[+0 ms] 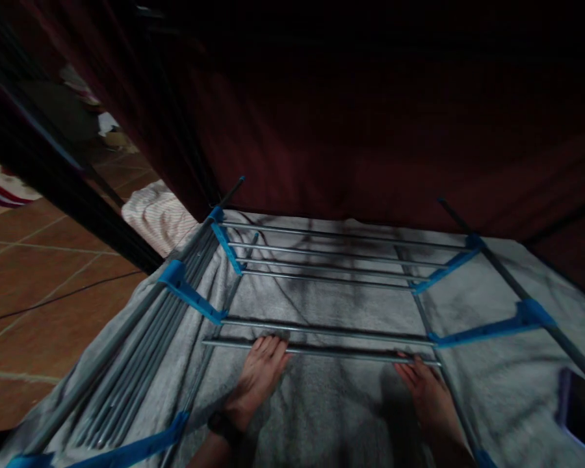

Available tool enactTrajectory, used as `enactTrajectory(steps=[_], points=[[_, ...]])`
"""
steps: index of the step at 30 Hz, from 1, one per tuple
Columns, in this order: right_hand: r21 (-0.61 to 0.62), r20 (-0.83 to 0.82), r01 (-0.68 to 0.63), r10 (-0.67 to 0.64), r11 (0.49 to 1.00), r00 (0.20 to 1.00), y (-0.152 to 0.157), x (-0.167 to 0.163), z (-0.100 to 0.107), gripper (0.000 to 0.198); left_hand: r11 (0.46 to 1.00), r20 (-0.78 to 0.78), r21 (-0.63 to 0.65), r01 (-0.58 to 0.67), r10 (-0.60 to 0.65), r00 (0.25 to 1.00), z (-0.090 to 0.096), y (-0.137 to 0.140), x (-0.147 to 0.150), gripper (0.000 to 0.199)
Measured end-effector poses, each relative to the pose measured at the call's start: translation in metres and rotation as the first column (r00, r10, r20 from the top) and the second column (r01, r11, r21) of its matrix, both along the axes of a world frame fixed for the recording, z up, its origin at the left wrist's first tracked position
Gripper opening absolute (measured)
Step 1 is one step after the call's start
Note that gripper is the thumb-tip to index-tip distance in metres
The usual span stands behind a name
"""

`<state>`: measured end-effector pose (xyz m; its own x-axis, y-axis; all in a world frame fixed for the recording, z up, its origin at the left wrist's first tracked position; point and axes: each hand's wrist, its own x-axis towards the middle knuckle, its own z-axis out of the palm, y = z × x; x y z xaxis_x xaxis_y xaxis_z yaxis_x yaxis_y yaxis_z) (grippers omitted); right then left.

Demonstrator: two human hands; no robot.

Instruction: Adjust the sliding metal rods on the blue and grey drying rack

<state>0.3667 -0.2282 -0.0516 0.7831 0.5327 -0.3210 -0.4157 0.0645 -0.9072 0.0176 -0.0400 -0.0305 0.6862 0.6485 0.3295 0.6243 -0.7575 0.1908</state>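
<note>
A loose grey metal rod [341,353] lies crosswise in front of me, with its left end standing out past the frame's side tube. My left hand [262,370], a dark band on its wrist, has its fingers bent over this rod left of the middle. Close to the rod's right end, my right hand [423,385] grips it. Just beyond runs a parallel rod [331,329], fitted between a left blue plastic bracket [195,300] and a right blue bracket [490,330]. Several more crossbars [322,251] join the two far blue brackets of the rack frame.
Several loose metal rods [141,364] lie bundled along the left. Under everything spreads a grey blanket [331,416]. A phone-like dark object [582,413] rests at the right edge. Dark red curtains [346,149] hang behind; tiled floor [68,286] shows at left.
</note>
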Motion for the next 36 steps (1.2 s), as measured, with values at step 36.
enactTrajectory(steps=[36], points=[[0.226,-0.168,0.17,-0.134,0.959,0.977,0.015,0.006,0.015,0.038,0.973,0.036,0.193,0.129,-0.139,0.99,-0.004,0.028,-0.032,0.037]])
